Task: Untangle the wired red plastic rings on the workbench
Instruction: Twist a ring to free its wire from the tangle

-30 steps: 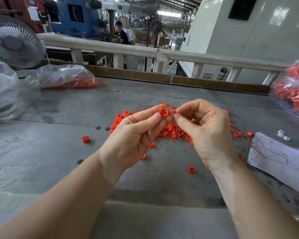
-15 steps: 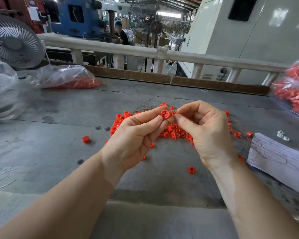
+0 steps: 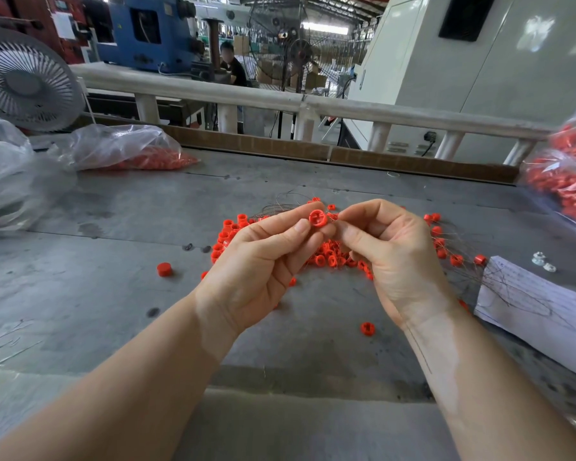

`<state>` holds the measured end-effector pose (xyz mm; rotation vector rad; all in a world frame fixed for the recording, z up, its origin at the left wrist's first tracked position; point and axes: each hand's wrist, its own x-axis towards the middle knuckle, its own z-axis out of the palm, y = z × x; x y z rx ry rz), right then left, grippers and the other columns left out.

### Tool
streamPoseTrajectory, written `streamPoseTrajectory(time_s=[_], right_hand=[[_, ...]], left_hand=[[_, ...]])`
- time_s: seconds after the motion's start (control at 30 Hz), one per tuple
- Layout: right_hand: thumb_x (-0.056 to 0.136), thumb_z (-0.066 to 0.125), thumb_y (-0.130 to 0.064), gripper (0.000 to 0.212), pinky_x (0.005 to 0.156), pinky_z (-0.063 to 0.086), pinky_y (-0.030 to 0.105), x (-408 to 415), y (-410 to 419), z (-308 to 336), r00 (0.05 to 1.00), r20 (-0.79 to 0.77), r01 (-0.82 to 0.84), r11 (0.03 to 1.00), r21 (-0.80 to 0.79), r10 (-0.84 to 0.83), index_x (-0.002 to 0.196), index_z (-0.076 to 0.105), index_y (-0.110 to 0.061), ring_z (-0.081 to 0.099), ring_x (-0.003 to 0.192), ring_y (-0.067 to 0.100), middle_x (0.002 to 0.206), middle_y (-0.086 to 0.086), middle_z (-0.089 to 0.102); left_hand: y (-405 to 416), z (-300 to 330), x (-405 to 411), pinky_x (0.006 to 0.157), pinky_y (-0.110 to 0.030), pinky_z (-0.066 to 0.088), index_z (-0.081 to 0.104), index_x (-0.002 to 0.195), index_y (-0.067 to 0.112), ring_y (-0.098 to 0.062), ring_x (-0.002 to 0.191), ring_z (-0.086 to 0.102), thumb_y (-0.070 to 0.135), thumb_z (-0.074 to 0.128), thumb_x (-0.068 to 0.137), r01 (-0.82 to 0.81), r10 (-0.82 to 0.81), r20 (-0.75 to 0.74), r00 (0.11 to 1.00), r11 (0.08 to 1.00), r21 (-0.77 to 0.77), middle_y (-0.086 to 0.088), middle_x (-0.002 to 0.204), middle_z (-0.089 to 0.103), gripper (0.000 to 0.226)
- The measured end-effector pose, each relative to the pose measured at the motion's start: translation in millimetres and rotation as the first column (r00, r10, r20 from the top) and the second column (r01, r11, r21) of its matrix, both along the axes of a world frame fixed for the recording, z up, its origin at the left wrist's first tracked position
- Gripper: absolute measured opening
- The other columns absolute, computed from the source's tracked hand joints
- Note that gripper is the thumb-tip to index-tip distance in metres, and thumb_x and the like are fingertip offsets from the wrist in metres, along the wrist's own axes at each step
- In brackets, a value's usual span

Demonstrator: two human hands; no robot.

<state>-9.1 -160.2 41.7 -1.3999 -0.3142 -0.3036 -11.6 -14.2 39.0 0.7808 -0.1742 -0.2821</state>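
Note:
A tangle of several red plastic rings (image 3: 326,256) strung on thin wires lies on the grey workbench (image 3: 113,294), partly hidden behind my hands. My left hand (image 3: 263,261) pinches one red ring (image 3: 317,217) between thumb and forefinger, raised above the pile. My right hand (image 3: 389,251) meets it from the right, its thumb and forefinger pinched together at the ring's edge, apparently on a thin wire that I cannot make out. Loose rings lie apart: one at the left (image 3: 163,269), one near my right wrist (image 3: 367,328).
A clear bag with red parts (image 3: 123,151) lies at the back left beside a white fan (image 3: 24,81). Another bag of red parts (image 3: 566,181) sits at the right edge. A sheet of paper (image 3: 539,301) and small white pieces (image 3: 542,261) lie right. A railing borders the back.
Both hands have lifted slightly and stayed together at the held ring; the ring has turned a little between my left fingers. The pile has not moved.

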Motion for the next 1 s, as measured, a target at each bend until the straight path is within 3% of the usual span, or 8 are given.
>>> streamPoseTrajectory(time_s=[0.13, 0.3, 0.47, 0.7, 1.0], right_hand=[[0.064, 0.07, -0.012, 0.013, 0.06, 0.048, 0.014, -0.6, -1.8, 1.3, 1.0, -0.003, -0.009, 1.0, -0.003, 0.009, 0.075, 0.064, -0.009, 0.066, 0.067, 0.01, 0.069, 0.003, 0.07], [0.073, 0.068, 0.004, 0.012, 0.065, 0.052, 0.018, -1.2, -3.6, 2.7, 1.0, 0.0, -0.023, 1.0, -0.017, 0.023, 0.074, 0.064, -0.008, 0.069, 0.069, 0.015, 0.069, 0.005, 0.07], [0.075, 0.066, 0.01, 0.018, 0.061, 0.05, 0.015, -1.1, -3.2, 3.5, 0.998, 0.054, -0.006, 0.998, -0.065, 0.009, 0.073, 0.063, -0.007, 0.068, 0.064, 0.009, 0.064, 0.0, 0.069], [0.069, 0.072, 0.0, 0.02, 0.06, 0.049, 0.016, 1.7, -5.6, 1.5, 0.991, 0.117, 0.079, 0.984, -0.157, -0.061, 0.065, 0.067, -0.019, 0.059, 0.061, 0.005, 0.062, -0.006, 0.066], [0.068, 0.07, -0.006, 0.014, 0.059, 0.048, 0.015, 1.9, -5.5, 0.2, 0.986, 0.147, 0.104, 0.977, -0.187, -0.077, 0.065, 0.066, -0.02, 0.058, 0.06, 0.003, 0.062, -0.007, 0.066]], left_hand=[[0.0, 0.7, 0.3, 0.064, -0.015, 0.055, 0.076, 0.083, 0.004, -0.014, 0.077, 0.072, 0.001, 0.054, 0.068, 0.006, -0.006, -0.012, 1.0, 1.0, -0.003, -0.013, 0.085, 0.073, 0.027], [0.1, 0.6, 0.0, 0.063, -0.014, 0.055, 0.077, 0.08, 0.007, -0.013, 0.075, 0.072, 0.002, 0.056, 0.067, -0.013, 0.013, 0.009, 1.0, 0.999, 0.033, -0.011, 0.082, 0.074, 0.025], [1.2, 0.0, 1.5, 0.064, -0.014, 0.055, 0.076, 0.083, 0.007, -0.012, 0.077, 0.072, 0.004, 0.057, 0.068, -0.016, 0.014, 0.022, 1.0, 0.998, 0.063, -0.01, 0.083, 0.074, 0.025], [2.3, -1.1, 3.0, 0.067, -0.014, 0.055, 0.074, 0.09, 0.004, -0.013, 0.081, 0.071, 0.005, 0.059, 0.068, -0.006, 0.004, 0.021, 1.0, 0.997, 0.082, -0.011, 0.086, 0.074, 0.027], [1.6, -2.2, 1.2, 0.066, -0.013, 0.054, 0.073, 0.09, 0.004, -0.014, 0.083, 0.071, 0.002, 0.058, 0.066, -0.014, 0.01, 0.038, 0.999, 0.995, 0.101, -0.011, 0.088, 0.074, 0.028]])
